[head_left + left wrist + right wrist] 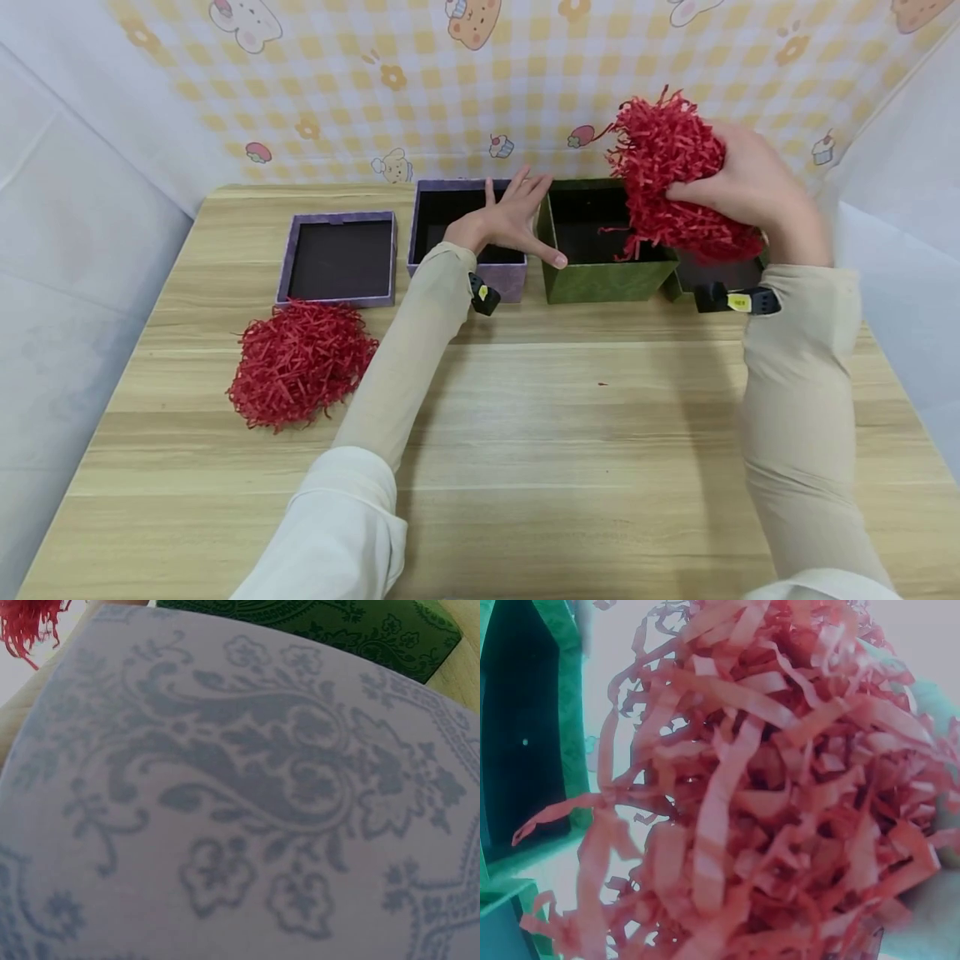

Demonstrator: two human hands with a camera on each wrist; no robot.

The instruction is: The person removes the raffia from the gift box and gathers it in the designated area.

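My right hand (757,179) grips a big clump of red shredded paper (663,167) above the right side of the green box (611,283). Loose strands dangle from it over the dark opening, and in the right wrist view the shredded paper (742,787) fills most of the picture. My left hand (510,217) is spread wide over the right part of the purple box (498,279), its thumb at the green box's left front rim. Close up in the left wrist view is the patterned wall of the purple box (247,765).
A purple lid (341,258) lies inside up at the left. In front of it sits another pile of red shredded paper (300,367). A green lid (720,275) is partly hidden under my right hand. A yellow checked cloth (337,100) backs the wooden table (525,467).
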